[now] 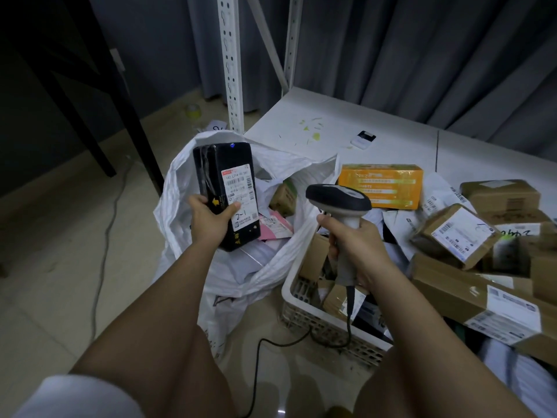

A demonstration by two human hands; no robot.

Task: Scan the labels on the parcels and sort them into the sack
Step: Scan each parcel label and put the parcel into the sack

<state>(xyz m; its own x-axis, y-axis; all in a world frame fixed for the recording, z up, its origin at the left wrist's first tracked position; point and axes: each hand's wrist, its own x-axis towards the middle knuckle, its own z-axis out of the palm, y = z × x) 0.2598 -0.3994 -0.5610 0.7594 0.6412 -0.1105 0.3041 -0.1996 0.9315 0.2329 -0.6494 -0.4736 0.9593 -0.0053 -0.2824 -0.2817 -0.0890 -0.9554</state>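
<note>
Nearest the camera, two bare forearms reach up from the bottom of the frame, with a white sleeve (75, 396) cut off at the lower left corner. The right hand (352, 245) is wrapped around the grey handle of a barcode scanner (339, 200), its dark head aimed toward the left; the scanner's cable (286, 342) drops behind the wrist and loops across the floor. The left hand (209, 218) grips the lower end of a black parcel (226, 191), thumb across the front, holding it tilted with its white label (241, 200) facing the camera. The print on the label is too small to read. A small blue glint shows at the parcel's top edge.

Just behind the parcel gapes the white sack (187, 212), standing on the floor left of centre; inside it, a pink packet and pale bags partly show, the rest buried. Right of the sack, a white slotted basket (301, 309) holds more small boxes, mostly hidden by the right arm. Cardboard parcels (452, 236) pile up at the right edge, some cut off by the frame, with an orange box (379, 185) beyond them.

These rest on a low white shelf (346, 122) bearing yellow-green scraps and a small white device. The floor is pale tile. White slotted uprights, grey curtains and a dark frame at the upper left close the dim room.
</note>
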